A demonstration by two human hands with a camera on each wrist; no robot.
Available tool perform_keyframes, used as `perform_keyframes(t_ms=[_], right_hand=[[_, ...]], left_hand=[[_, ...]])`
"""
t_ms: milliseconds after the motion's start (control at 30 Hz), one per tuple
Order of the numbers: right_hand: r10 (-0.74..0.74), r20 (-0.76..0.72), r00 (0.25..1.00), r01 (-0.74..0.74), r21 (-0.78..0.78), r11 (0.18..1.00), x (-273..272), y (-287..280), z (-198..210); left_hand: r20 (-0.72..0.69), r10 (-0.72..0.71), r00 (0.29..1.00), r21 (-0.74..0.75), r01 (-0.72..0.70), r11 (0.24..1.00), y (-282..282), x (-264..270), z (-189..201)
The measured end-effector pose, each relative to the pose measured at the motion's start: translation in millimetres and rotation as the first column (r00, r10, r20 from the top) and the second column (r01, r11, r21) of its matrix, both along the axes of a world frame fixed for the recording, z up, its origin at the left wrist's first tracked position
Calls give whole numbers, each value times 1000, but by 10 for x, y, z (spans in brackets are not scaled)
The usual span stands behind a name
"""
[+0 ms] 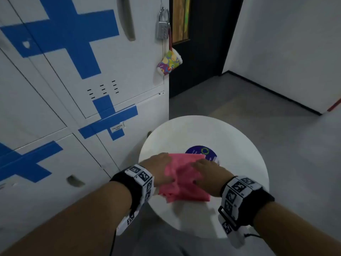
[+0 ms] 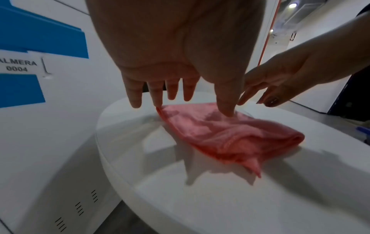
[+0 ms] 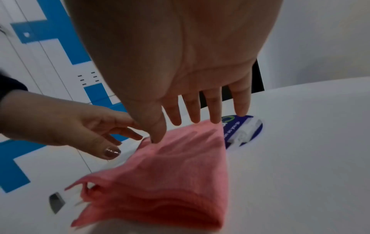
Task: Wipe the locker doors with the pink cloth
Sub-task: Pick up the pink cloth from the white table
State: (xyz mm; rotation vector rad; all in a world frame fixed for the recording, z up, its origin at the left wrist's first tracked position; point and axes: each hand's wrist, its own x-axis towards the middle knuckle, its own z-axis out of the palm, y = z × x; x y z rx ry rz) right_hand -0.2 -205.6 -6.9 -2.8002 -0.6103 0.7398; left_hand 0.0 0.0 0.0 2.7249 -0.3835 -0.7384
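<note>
Right now the pink cloth [image 1: 184, 177] lies folded on the round white counter [image 1: 239, 145], directly under both of my hands, its far edge just overlapping the blue round sticker [image 1: 208, 151] at the counter's middle. Its long axis runs roughly from me toward the far side, with the thick folded end nearest my body and loose corners trailing off on the left.

My left hand [image 1: 160, 169] comes in from the left, fingers straight and spread, pointing down; in the left wrist view the thumb tip [image 2: 227, 110] presses onto the fabric while the other fingers reach down at the far left corner. My right hand [image 1: 207, 172] comes in from the right, also flat and released, fingers extended over the cloth's far right edge; its thumb [image 3: 158, 131] meets the far corner. Neither hand has closed around anything yet.

Both hands are about equally near, one on each side, so either could gather it. The locker doors [image 1: 73, 89], white with blue tape crosses, stand to my left, just beside the counter, and I judge wiping has not begun. Next, I would need to bunch the fabric into one palm and swing left toward the doors.
</note>
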Motion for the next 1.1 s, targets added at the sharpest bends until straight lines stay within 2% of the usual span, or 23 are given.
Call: perform_keyframes(t_ms=[67, 167, 300, 467, 567, 667, 800, 933, 1100], right_hand=[[-22, -17, 1000, 22, -27, 999, 11, 4, -47], [0, -43, 999, -1, -32, 999, -6, 11, -111], [29, -29, 999, -31, -51, 998, 6, 38, -84], [68, 0, 998, -68, -89, 994, 18, 30, -134], [49, 36, 998, -45, -104, 994, 16, 35, -201], [41, 46, 998, -37, -83, 996, -6, 55, -239], [-46, 7, 999, 46, 31, 998, -31, 92, -209], [-132, -71, 989, 143, 190, 971, -72, 252, -54], [-129, -42, 991, 135, 373, 918, -89, 596, 197]], left_hand=[[6, -22, 1000, 62, 22, 998, 4, 50, -149], [31, 33, 999, 94, -36, 995, -37, 79, -236], [121, 54, 991, 123, -68, 990, -133, 145, -228], [103, 54, 993, 260, -79, 962, -229, 162, -227], [43, 103, 994, 182, -109, 977, -228, 140, -182], [23, 77, 997, 42, -78, 996, -243, 89, -177], [-56, 214, 975, -48, -217, 975, -207, 62, -194], [-103, 255, 962, -149, -268, 952, -40, -10, -60], [-108, 360, 927, -293, -376, 879, 330, -169, 198]])
